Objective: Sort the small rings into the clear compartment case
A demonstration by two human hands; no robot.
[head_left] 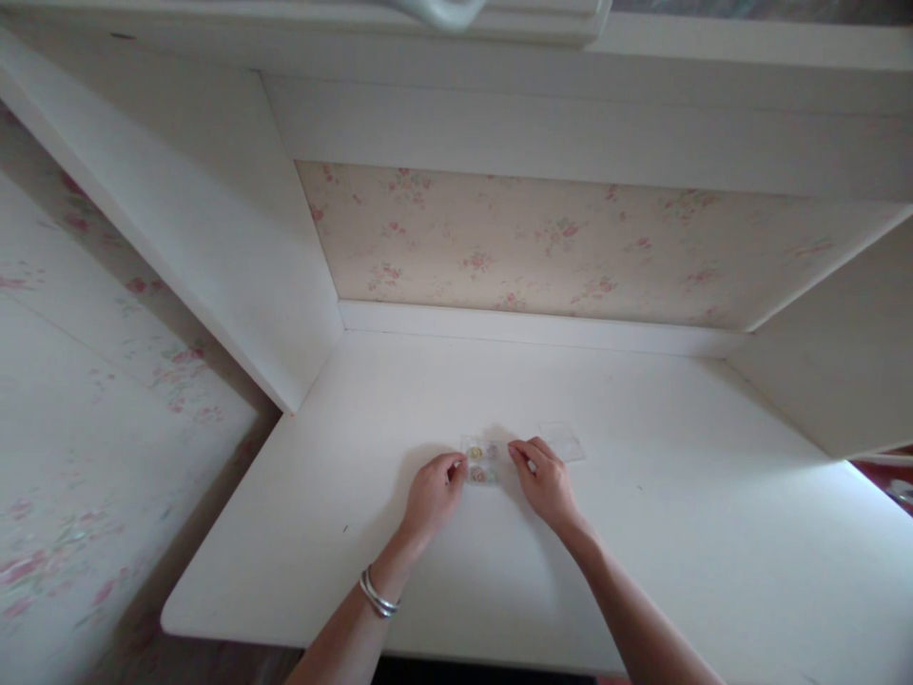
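Observation:
A small clear plastic box (pixel 482 460) with several compartments of tiny coloured beads lies on the white desk (pixel 642 533). My left hand (pixel 433 495) pinches the box's left edge with its fingertips. My right hand (pixel 546 479) touches the box's right edge, fingers curled. A clear plastic lid (pixel 563 441) lies flat just behind my right hand. A silver bangle (pixel 377 595) circles my left wrist.
The desk sits in a white alcove with floral wallpaper (pixel 542 243) at the back and white side panels (pixel 206 209) left and right. A white shelf runs overhead. The desk's front edge is near my forearms; its left end drops off beside a floral wall.

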